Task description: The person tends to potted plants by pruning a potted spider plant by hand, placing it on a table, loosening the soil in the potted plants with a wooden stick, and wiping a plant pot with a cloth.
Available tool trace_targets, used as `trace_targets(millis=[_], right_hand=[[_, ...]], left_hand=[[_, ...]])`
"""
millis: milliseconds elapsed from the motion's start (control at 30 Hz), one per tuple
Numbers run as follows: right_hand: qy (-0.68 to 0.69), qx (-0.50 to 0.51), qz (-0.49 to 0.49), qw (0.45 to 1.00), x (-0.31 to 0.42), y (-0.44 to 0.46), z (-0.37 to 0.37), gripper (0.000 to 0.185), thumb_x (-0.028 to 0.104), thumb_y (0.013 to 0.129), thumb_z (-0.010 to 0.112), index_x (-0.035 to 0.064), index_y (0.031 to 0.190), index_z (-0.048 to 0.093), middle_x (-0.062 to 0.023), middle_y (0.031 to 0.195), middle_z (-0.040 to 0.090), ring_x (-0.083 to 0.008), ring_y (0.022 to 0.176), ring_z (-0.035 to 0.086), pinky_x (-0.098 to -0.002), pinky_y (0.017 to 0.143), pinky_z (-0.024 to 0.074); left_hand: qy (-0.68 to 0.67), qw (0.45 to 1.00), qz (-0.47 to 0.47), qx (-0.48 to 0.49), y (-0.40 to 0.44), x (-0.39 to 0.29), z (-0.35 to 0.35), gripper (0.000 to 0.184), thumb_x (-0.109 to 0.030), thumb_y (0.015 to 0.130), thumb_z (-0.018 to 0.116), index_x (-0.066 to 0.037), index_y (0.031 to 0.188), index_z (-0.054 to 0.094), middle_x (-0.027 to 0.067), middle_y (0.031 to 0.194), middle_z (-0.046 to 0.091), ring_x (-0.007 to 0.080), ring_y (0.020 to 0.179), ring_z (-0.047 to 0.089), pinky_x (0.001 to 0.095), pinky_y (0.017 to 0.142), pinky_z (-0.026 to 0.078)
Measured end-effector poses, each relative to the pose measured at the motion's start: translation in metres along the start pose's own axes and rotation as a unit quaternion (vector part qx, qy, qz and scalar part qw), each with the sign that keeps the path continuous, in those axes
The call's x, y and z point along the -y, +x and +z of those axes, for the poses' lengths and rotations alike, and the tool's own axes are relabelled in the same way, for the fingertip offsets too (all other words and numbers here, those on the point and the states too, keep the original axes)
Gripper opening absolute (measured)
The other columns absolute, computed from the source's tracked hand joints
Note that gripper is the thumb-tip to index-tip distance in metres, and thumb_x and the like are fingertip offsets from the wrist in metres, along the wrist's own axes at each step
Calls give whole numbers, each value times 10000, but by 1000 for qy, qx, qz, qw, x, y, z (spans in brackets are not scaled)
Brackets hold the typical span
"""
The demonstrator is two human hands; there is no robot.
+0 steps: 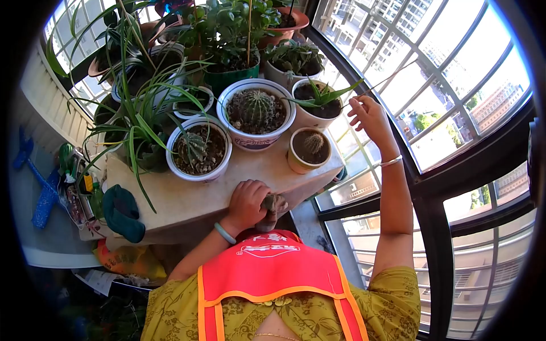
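My right hand (369, 118) is raised at the window side, its fingers pinched on a thin brown stick (392, 75) that slants up to the right. Just left of it stands a white pot (318, 120) with a spiky aloe-like plant (324, 95). Below that is a small pot (304, 166) with a little round cactus (313, 143). At the table's front edge, my left hand (248, 200) is closed around a crumpled brownish cloth-like thing (275, 206), partly hidden by the fingers. A round cactus (257, 109) grows in a larger white pot (250, 142) beyond it.
The stone-topped table (133, 170) carries several more pots, including another cactus (193, 146) and a long-leaved spider plant (133, 113). A dark green glove-like cloth (122, 211) hangs over the front left edge. Barred windows (449, 74) close in the right side.
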State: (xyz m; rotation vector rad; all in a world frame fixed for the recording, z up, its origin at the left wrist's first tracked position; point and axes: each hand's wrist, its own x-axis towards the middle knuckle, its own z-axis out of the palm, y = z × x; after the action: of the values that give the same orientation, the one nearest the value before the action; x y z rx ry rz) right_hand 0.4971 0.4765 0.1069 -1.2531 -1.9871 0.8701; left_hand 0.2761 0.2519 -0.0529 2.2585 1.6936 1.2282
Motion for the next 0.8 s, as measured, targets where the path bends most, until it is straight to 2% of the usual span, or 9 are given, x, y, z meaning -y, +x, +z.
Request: trace_targets(millis=[67,233,300,367,500,533,600,700,800], right_hand=[[-11,12,20,1000,-9,-17,0,462,344,878,565,-44,1127,540,-86,753,645,-117,603,604,-232,507,474],[104,-14,90,990,-80,-71,25,282,257,893,543,-17,947,585,-79,756,646,-100,602,596,-209,494,453],[177,4,119,977,-97,-95,46,204,190,886,559,-6,940,580,-78,782,646,-98,635,598,-210,521,468],[217,12,88,972,-113,-113,69,171,140,873,575,2,973,573,-72,848,647,-94,702,601,-211,562,479],[139,7,-1,990,-105,-121,86,450,158,816,649,-1,1207,494,-114,1139,566,-193,1050,547,-301,843,459],[143,8,1,990,-99,-122,87,450,158,816,649,-1,1207,494,-114,1139,566,-193,1050,547,-301,843,459],[97,3,-40,994,-89,-120,88,580,169,800,667,10,1298,417,-137,1225,506,-220,1168,470,-335,917,420],[113,36,-44,992,-91,-121,93,648,174,795,674,15,1341,363,-151,1274,470,-232,1222,422,-358,958,391],[136,20,-30,990,-101,-121,93,578,151,812,656,7,1311,403,-152,1255,500,-228,1175,474,-337,945,406]], left_hand=[[3,1000,-1,1,1,2,0,256,-54,583,586,-72,833,533,87,855,542,287,820,519,378,740,407],[0,1000,-1,-2,1,2,1,261,-53,579,591,-78,834,539,83,848,542,285,821,519,378,739,406],[0,1000,0,-1,2,1,0,263,-52,577,593,-81,833,541,81,848,543,285,823,519,379,739,405],[-14,1000,-4,7,4,-1,-3,266,-51,571,599,-84,829,543,76,841,545,283,821,522,380,738,402],[-12,1000,-4,3,4,2,0,277,-42,564,594,-84,833,548,78,824,548,285,816,524,381,740,400],[-19,1000,-7,2,5,1,-1,280,-32,563,580,-81,837,551,81,816,552,287,816,526,380,742,400],[-22,1000,-8,0,6,-2,-3,284,-23,561,566,-77,840,554,84,807,556,289,816,528,380,743,400],[-49,999,-16,-8,7,-6,-3,283,-5,559,535,-67,834,561,91,803,568,295,823,534,382,747,400],[-98,995,-32,-17,4,-11,-1,277,35,548,530,-39,811,579,109,794,582,314,804,542,377,740,413]])
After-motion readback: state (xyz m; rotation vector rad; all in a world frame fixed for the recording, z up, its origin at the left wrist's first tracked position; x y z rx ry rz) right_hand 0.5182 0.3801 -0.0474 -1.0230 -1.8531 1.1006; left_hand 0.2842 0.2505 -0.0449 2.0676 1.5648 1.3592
